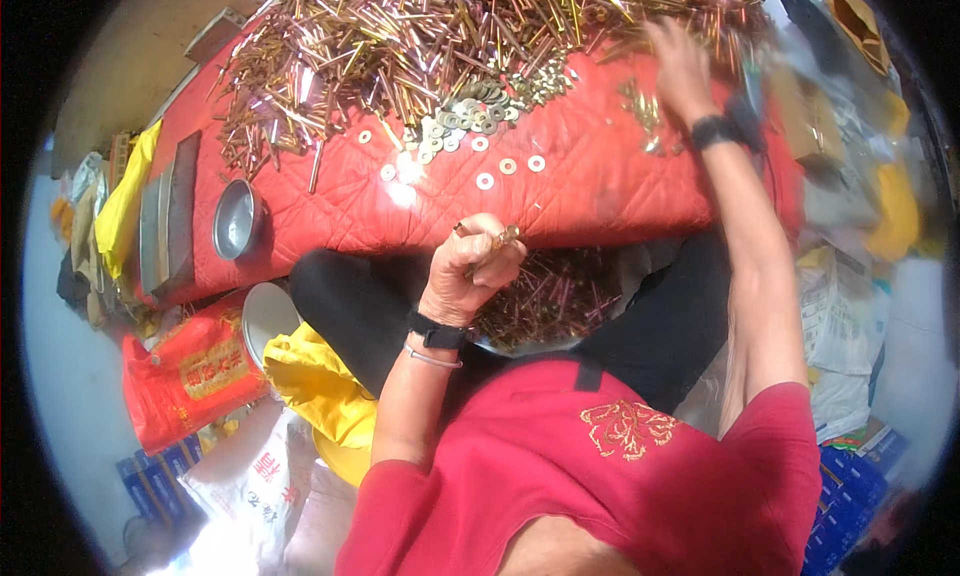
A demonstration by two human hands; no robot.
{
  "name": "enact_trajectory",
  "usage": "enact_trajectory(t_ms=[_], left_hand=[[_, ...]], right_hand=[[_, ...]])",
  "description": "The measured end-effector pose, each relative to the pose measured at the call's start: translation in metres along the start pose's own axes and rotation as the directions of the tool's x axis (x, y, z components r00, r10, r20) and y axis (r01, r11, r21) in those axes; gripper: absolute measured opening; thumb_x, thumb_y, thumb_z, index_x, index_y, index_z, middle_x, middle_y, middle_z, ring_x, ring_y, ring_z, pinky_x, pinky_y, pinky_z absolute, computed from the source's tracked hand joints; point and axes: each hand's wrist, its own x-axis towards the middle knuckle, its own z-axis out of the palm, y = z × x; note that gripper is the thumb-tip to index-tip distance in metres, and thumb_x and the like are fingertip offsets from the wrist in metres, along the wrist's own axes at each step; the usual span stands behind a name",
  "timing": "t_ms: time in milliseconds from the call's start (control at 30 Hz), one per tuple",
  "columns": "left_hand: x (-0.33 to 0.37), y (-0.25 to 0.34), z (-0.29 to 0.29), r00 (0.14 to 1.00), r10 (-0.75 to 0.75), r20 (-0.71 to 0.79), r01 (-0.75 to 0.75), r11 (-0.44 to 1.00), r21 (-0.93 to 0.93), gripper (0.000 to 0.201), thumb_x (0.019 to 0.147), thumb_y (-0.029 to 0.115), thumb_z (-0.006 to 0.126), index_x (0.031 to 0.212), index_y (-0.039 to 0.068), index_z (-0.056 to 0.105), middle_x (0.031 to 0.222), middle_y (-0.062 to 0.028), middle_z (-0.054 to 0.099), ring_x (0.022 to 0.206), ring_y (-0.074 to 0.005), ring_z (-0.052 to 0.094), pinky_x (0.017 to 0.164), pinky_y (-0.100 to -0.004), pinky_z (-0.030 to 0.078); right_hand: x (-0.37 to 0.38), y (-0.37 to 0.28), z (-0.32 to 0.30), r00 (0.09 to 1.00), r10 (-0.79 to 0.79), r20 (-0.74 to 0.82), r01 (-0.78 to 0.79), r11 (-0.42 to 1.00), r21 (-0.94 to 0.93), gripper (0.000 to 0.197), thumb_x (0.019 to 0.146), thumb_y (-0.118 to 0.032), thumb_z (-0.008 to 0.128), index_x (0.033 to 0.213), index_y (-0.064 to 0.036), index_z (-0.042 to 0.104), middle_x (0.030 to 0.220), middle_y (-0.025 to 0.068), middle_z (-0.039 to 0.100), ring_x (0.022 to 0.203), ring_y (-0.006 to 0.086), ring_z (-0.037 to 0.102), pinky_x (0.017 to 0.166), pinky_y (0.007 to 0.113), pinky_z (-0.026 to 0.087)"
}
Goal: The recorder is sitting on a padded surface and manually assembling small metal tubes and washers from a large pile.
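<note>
My left hand (475, 261) is closed in front of me, above the near edge of a red quilted cover (330, 216). A small brass-coloured metal bolt (511, 234) with a nut-like end pokes out of its fingers; the rest is hidden in the grip. Stretched out to the far right, my right hand (684, 76) is at the edge of a heap of brass-coloured metal rods (400, 41). Motion blurs its fingers. Flat washers (455, 121) lie loose between the hands, with small nuts (548, 79) beside them. Another small cluster of brass-coloured pieces (642, 116) sits left of my right wrist.
A metal bowl (236, 221) stands on the cover at the left. Below the cover's near edge, between my legs, are more rods (550, 301). Red bag (190, 376) and yellow cloth (320, 381) lie at lower left; bags and boxes (840, 316) crowd the right.
</note>
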Motion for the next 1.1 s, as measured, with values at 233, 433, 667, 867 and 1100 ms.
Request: enact_trajectory(t_ms=[233, 433, 667, 867, 1100], left_hand=[[0.019, -0.002, -0.008, 0.993, 0.038, 0.109, -0.029, 0.996, -0.08, 0.018, 0.082, 0.023, 0.065, 0.087, 0.006, 0.066, 0.047, 0.0017, 0.04, 0.046, -0.011, 0.032, 0.044, -0.0271, 0.023], [0.025, -0.006, -0.012, 0.99, 0.067, 0.121, -0.048, 0.987, -0.153, 0.018, 0.083, 0.023, 0.064, 0.088, 0.005, 0.066, 0.047, 0.0013, 0.04, 0.046, -0.0121, 0.031, 0.043, -0.028, 0.023], [0.018, -0.007, -0.013, 0.999, -0.038, -0.005, 0.037, 0.987, -0.156, 0.017, 0.083, 0.019, 0.066, 0.086, 0.003, 0.063, 0.055, 0.0012, 0.045, 0.045, -0.0088, 0.032, 0.043, -0.0241, 0.025], [-0.001, -0.012, -0.012, 0.964, -0.068, -0.257, 0.026, 0.986, -0.164, 0.019, 0.081, 0.019, 0.068, 0.085, 0.004, 0.058, 0.06, 0.0024, 0.044, 0.046, -0.0056, 0.034, 0.042, -0.0204, 0.027], [0.005, -0.015, -0.005, 0.91, -0.083, -0.407, 0.09, 0.996, -0.003, 0.018, 0.083, 0.021, 0.066, 0.085, 0.005, 0.059, 0.059, 0.0024, 0.045, 0.047, -0.0063, 0.033, 0.044, -0.0223, 0.026]], right_hand=[[0.006, 0.009, 0.04, 0.999, -0.052, 0.006, 0.053, 0.993, -0.107, 0.048, 0.078, -0.004, 0.056, 0.124, -0.019, 0.054, 0.128, 0.0057, 0.051, 0.111, 0.0251, 0.052, 0.08, 0.043, 0.047], [0.025, -0.047, -0.04, 0.993, -0.071, -0.096, 0.103, 0.913, 0.394, 0.029, 0.083, -0.006, 0.056, 0.112, -0.0082, 0.06, 0.117, 0.0103, 0.057, 0.108, 0.0307, 0.054, 0.091, 0.041, 0.044], [-0.004, -0.158, -0.177, 0.941, -0.336, -0.045, 0.081, 0.092, 0.992, 0.028, 0.079, 0.0, 0.065, 0.106, -0.0024, 0.062, 0.096, 0.0121, 0.059, 0.084, 0.0229, 0.06, 0.073, 0.032, 0.049], [-0.018, -0.17, -0.178, 0.883, -0.464, -0.072, 0.128, 0.091, 0.988, 0.019, 0.08, -0.003, 0.064, 0.098, -0.0006, 0.057, 0.086, 0.0125, 0.054, 0.077, 0.031, 0.057, 0.068, 0.037, 0.047], [-0.039, -0.172, -0.156, 0.919, -0.386, 0.079, 0.036, 0.281, 0.959, 0.012, 0.085, -0.013, 0.058, 0.087, -0.002, 0.052, 0.081, 0.0153, 0.055, 0.073, 0.0344, 0.058, 0.064, 0.04, 0.048]])
